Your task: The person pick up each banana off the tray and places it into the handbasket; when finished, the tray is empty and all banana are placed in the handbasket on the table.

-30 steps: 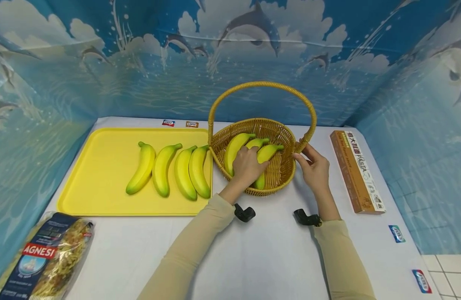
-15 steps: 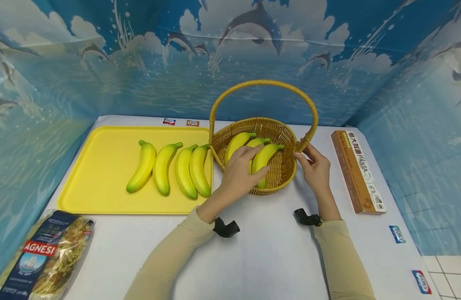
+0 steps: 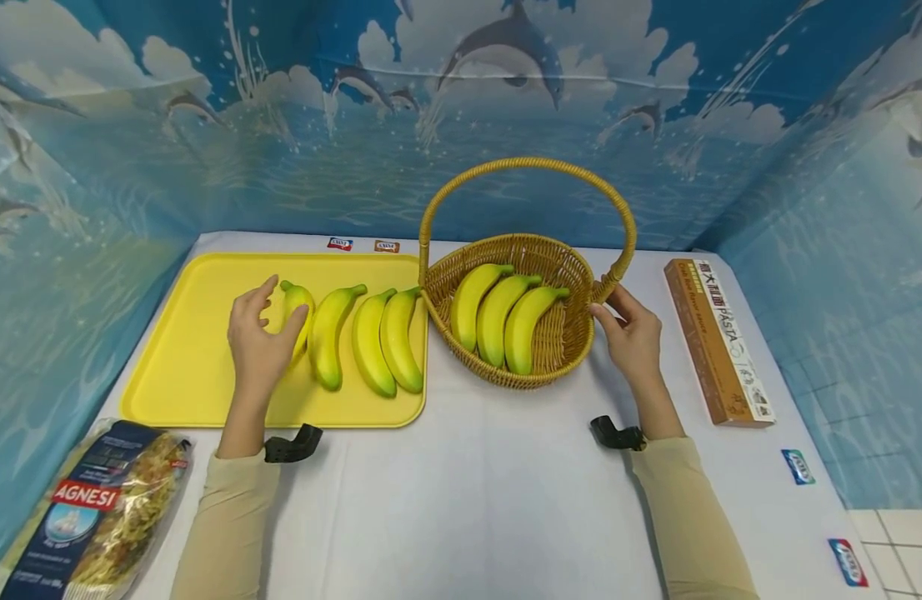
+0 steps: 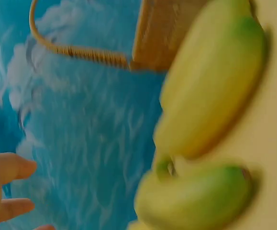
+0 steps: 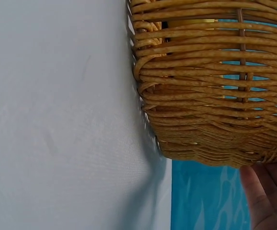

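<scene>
My left hand [image 3: 260, 346] hovers over the yellow tray [image 3: 176, 350], thumb and fingers spread apart on either side of the leftmost banana [image 3: 299, 298], which it partly hides. Several bananas lie side by side on the tray; two [image 4: 210, 81] show blurred in the left wrist view, with the fingertips [image 4: 21, 167] well away from them. Three bananas [image 3: 498, 317] rest together inside a wicker basket [image 3: 562, 337] with a tall arched handle. My right hand [image 3: 633, 342] pinches the basket's right rim at the foot of the handle; its fingers [image 5: 260, 189] touch the woven side in the right wrist view.
A brown pasta box [image 3: 712, 342] lies to the right of the basket. A bag of Agnesi pasta [image 3: 93, 508] sits at the front left. Small wrapped sweets [image 3: 797, 467] lie along the right and back edges. A dolphin-print curtain [image 3: 318, 167] surrounds the table.
My left hand has let go of the third banana in the basket and moved left to the leftmost banana on the tray. My right hand has stayed at the basket's rim.
</scene>
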The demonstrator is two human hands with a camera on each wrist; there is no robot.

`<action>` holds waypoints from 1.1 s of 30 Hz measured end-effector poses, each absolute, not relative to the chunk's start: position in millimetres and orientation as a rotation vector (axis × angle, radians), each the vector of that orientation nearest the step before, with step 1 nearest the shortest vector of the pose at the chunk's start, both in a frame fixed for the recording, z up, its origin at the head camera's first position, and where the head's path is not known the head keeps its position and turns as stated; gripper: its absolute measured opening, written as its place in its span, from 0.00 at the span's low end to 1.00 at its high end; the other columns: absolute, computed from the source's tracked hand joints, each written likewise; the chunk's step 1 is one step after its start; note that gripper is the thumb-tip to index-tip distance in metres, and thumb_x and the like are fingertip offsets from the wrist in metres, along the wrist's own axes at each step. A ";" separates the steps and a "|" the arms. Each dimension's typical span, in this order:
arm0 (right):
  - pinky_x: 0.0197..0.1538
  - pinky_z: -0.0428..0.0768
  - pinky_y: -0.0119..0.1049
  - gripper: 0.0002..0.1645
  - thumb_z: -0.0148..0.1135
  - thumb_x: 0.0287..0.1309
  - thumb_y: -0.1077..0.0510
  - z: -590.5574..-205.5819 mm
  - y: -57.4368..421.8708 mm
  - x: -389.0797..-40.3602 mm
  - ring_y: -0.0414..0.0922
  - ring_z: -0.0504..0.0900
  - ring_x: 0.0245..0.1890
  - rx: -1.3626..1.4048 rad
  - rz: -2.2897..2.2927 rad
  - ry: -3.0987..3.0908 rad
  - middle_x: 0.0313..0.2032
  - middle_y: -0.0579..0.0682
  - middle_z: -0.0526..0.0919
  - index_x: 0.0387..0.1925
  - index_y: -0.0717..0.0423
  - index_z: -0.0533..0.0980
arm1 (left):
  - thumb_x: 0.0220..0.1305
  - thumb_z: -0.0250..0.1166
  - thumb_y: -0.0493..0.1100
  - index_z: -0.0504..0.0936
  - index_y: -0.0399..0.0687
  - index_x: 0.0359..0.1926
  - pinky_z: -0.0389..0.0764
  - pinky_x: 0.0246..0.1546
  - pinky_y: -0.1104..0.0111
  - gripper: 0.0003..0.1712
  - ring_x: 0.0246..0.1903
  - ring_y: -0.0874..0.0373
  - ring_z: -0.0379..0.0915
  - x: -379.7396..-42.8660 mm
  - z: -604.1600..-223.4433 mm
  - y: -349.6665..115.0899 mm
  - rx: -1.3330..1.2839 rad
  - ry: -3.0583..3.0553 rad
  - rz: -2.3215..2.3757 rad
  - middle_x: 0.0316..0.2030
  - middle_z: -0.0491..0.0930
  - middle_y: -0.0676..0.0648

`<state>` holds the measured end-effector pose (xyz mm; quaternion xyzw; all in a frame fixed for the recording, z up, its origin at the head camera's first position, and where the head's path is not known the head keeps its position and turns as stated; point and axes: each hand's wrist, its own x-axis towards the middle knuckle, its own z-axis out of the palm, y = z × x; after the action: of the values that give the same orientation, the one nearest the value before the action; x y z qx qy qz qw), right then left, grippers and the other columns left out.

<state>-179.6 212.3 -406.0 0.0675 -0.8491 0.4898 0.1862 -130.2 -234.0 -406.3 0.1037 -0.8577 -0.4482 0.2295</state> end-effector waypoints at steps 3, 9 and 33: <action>0.50 0.76 0.18 0.25 0.61 0.62 0.67 -406.3 212.6 -179.9 0.61 0.77 0.58 0.195 1.370 -2.392 0.56 0.68 0.79 0.61 0.69 0.73 | 0.63 0.66 0.44 0.69 0.47 0.69 0.66 0.57 0.49 0.34 0.59 0.42 0.64 -124.4 -418.5 -254.7 0.384 -2.384 -1.280 0.61 0.67 0.35; 0.49 0.75 0.17 0.26 0.61 0.62 0.67 -407.9 213.0 -179.5 0.61 0.77 0.59 0.187 1.380 -2.392 0.56 0.67 0.79 0.61 0.68 0.73 | 0.64 0.65 0.47 0.65 0.47 0.72 0.64 0.59 0.46 0.37 0.61 0.40 0.61 -123.2 -432.3 -269.7 0.420 -2.425 -1.351 0.64 0.65 0.34; 0.48 0.76 0.17 0.26 0.64 0.61 0.63 -441.0 231.9 -199.3 0.56 0.78 0.59 0.195 1.432 -2.373 0.57 0.60 0.80 0.62 0.61 0.74 | 0.61 0.67 0.44 0.74 0.40 0.65 0.71 0.54 0.59 0.32 0.56 0.44 0.69 -126.2 -447.2 -273.3 0.604 -2.541 -1.340 0.61 0.74 0.35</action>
<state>-199.3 231.9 -441.0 0.0690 -0.8400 0.5070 0.1806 -126.2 -273.3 -447.2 0.2047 -0.8611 -0.4539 0.1029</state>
